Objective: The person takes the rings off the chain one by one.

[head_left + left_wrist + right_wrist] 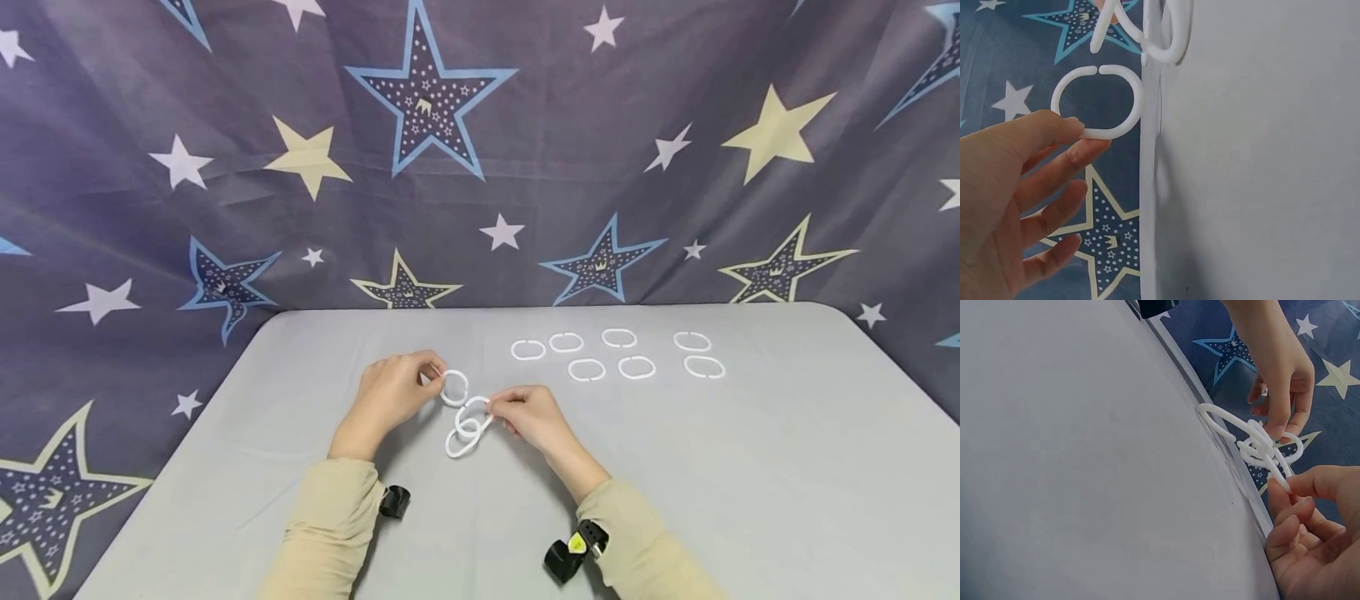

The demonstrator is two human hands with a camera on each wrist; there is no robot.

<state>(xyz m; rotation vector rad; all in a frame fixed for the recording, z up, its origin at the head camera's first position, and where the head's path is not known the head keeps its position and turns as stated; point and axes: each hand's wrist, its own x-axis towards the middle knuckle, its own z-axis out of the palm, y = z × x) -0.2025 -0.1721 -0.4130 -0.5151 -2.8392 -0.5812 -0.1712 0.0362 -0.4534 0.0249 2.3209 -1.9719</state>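
Note:
My left hand (390, 390) pinches a white oval plastic link (467, 388) between thumb and index finger. In the left wrist view the small gap in this link (1139, 100) faces the other links, and it looks apart from them. My right hand (531, 414) pinches a second white link (476, 399) at its right side. Hooked through that one is a third white link (447, 447), hanging toward me. The right wrist view shows the links overlapping between both hands, so their joins are hard to tell there.
Several loose white links (585, 361) lie in two rough rows at the back right of the grey table (750, 467). A star-patterned cloth (525, 183) hangs behind the table. Black wrist bands (395, 502) sit on both sleeves.

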